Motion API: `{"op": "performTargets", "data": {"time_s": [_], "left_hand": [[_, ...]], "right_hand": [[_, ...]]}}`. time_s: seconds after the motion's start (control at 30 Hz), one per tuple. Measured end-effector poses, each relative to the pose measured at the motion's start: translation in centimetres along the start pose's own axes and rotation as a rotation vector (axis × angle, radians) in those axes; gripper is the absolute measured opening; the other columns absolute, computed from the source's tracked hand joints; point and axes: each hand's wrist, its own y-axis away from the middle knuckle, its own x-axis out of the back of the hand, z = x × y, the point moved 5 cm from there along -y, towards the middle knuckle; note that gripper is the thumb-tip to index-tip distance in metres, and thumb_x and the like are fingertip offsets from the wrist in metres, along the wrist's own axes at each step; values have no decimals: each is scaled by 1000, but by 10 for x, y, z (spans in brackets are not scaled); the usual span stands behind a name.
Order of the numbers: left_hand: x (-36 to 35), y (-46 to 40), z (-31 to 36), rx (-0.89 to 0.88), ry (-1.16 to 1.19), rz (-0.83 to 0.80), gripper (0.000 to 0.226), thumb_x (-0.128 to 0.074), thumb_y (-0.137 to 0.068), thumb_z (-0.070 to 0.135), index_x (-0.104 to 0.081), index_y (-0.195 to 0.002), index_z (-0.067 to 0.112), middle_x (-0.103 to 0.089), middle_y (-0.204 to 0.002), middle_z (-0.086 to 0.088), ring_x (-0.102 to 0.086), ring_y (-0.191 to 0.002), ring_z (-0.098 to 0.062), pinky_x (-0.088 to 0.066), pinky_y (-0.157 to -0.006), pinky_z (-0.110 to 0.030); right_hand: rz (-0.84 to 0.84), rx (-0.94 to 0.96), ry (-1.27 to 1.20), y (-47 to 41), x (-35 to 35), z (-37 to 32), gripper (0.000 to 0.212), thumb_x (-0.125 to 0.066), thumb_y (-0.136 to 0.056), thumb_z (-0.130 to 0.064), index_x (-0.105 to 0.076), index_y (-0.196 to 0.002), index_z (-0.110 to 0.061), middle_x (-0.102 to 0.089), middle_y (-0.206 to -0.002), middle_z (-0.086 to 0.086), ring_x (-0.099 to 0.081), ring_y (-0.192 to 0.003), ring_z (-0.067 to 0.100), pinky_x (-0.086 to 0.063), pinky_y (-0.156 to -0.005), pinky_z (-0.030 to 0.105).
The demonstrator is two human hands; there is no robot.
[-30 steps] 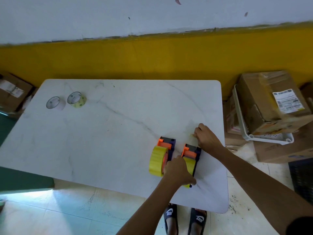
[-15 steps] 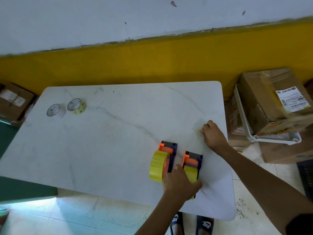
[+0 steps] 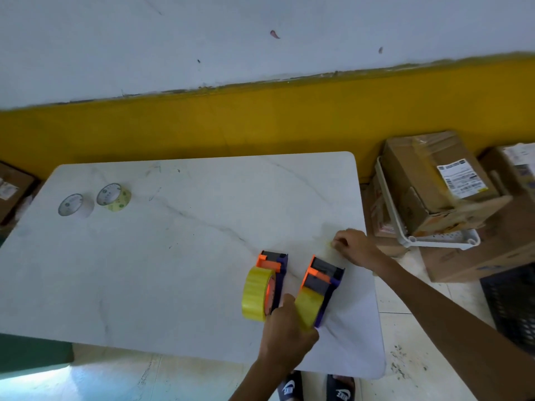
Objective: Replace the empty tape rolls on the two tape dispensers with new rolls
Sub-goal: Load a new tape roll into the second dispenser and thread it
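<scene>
Two empty cores [image 3: 75,204] sit far left; left hand [image 3: 286,334] grips right dispenser [image 3: 321,287].

Head-worn camera looks steeply down, close over the table [image 3: 173,270] toward the wall [image 3: 202,39].

rolls [image 3: 254,296] yellow | dispensers [image 3: 324,280] orange-purple | table [image 3: 173,256] white marble
</scene>
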Motion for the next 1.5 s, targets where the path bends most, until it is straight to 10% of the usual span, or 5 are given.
{"op": "performTargets", "data": {"time_s": [0.2,0.37,0.8,1.27,1.5], "left_hand": [[16,16,3,-152,28,118,36,-66,-70,30,-45,-96,17,-53,-76,4,-57,-72,-27,-46,-57,-37],[29,24,5,-212,74,197,45,-67,-72,40,-43,-107,26,-64,-84,2,-62,-75,-27,-51,-64,-38],[29,17,43,-66,149,286,44,-69,-70,53,-50,-86,17,-48,-60,8,-44,-50,-5,-39,-47,-24],[4,-37,31,162,-20,31,49,-58,-75,58,-58,-68,10,-54,-59,1,-60,-61,-23,-46,-54,-28],[-5,-38,32,164,-101,39,44,-61,-81,45,-38,-60,14,-46,-63,1,-44,-50,-13,-29,-41,-24]], "right_hand": [[-405,-181,-577,35,-4,-24,33,-44,-89,7,-50,-59,-6,-45,-55,4,-46,-51,12,-44,-47,16],[-546,-141,-912,56,-14,-39,13,-62,-82,-9,-71,-89,-4,-71,-85,9,-66,-83,21,-55,-79,34],[-168,-349,-1886,100,-75,-40,72,-72,-76,-45,-55,-132,-5,-65,-126,19,-67,-108,34,-58,-86,46],[-15,-710,-2007,142,-121,-45,64,-37,-94,-55,-57,-122,-1,-68,-115,24,-68,-99,38,-58,-77,47],[-85,-975,-1253,180,-120,-8,61,-38,-97,-51,-62,-101,5,-67,-102,26,-66,-91,38,-56,-71,44]]}}
